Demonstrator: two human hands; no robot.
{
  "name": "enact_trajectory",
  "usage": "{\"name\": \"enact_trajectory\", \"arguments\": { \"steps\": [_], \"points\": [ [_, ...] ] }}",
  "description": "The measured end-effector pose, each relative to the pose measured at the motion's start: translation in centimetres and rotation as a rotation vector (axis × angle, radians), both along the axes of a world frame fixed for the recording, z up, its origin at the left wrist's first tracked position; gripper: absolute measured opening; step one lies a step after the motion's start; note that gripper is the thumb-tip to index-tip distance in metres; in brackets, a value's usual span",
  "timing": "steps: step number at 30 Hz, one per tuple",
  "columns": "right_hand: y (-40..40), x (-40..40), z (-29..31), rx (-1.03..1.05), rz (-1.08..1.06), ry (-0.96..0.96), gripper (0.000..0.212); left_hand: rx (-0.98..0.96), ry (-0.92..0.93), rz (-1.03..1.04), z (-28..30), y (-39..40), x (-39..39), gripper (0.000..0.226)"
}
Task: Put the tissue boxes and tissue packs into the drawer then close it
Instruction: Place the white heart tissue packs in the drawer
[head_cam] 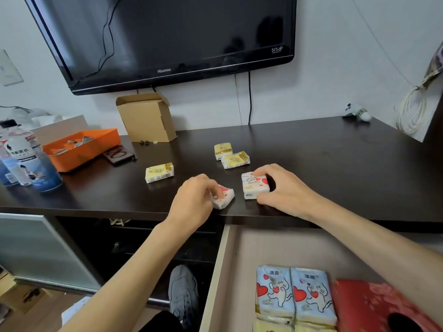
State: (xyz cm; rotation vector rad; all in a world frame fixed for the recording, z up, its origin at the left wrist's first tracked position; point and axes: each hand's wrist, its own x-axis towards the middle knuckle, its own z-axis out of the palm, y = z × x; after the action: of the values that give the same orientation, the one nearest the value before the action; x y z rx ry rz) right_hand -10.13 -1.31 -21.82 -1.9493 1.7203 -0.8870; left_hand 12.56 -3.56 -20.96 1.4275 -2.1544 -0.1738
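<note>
Our left hand (194, 200) and right hand (285, 188) each close on a heart-print pack; three yellow packs (159, 173) wait mid-frame; the open drawer (239, 259), lower right, already holds several.

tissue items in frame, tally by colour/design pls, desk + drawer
Yellow packs on the desk: 3
White heart-print packs on the desk, one under each of the hands: 2
Blue heart-print packs in the drawer: 2
Red tissue box in the drawer: 1
Total: 8
More yellowish packs show partly at the bottom edge; not counted.
</note>
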Motion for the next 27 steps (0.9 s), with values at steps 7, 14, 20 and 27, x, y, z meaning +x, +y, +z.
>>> {"name": "enact_trajectory", "arguments": {
  "steps": [7,14,20,27],
  "points": [
    [-0.1,-0.1,0.1,-0.004,0.025,0.004,0.054,0.019,0.123,-0.141,-1.0,0.4,-0.2,0.013],
    [0.1,0.2,0.1,0.029,0.067,-0.018,0.041,0.226,0.129,-0.172,-1.4,-0.1,1.6,0.058],
    [0.2,0.0,-0.1,-0.042,0.085,-0.010,0.030,0.127,0.134,-0.172,-1.7,0.5,1.4,0.043],
    [5.1,-0.4,-0.3,-0.213,0.095,-0.130,0.049,0.165,0.292,-0.249,-0.4,3.2,2.5,0.048]
  ]
}}
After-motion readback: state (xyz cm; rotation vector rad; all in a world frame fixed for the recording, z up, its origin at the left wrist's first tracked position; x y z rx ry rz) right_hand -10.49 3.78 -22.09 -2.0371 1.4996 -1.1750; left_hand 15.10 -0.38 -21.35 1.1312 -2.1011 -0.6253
